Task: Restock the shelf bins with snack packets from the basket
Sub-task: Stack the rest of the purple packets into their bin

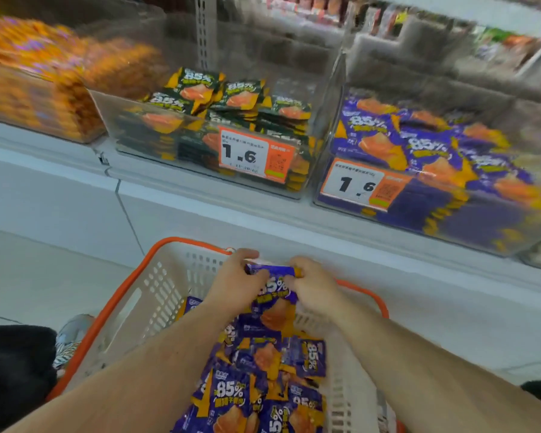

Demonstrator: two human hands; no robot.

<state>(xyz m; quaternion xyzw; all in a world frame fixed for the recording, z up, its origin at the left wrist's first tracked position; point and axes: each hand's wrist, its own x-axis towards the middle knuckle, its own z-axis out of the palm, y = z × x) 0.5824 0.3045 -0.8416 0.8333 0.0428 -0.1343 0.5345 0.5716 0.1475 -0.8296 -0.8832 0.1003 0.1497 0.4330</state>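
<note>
Purple snack packets (231, 401) marked 85% lie heaped in the basket (156, 295), a pale perforated one with an orange rim, which sits low in front of the person. Both forearms reach forward over the heap. At the far end of the basket the two hands meet on a small stack of purple packets (274, 287): the left hand (236, 281) curls its fingers over the stack's left side and top edge, and the right hand (310, 287) pinches its right side, so both are clamped on the same stack, held just above the loose packets. A shoe (74, 331) and dark clothing (13, 370) show at the lower left, beside the basket, on a pale floor (44, 270).

Beyond the basket runs the white shelf (200, 198). On it, straight ahead, stands a clear bin (317, 98) holding dark green packets (231, 98) of the same kind, with an orange-and-white price tag (255, 156) reading 1.6 on its front. Just to its right, a second clear bin (338, 73) holds purple packets (419, 151) like those in the basket, with a matching 1.6 tag (361, 184). To the left, a blurred bin of orange packets (44, 76) sits on the same shelf. Farther up, more goods appear only as a blur.
</note>
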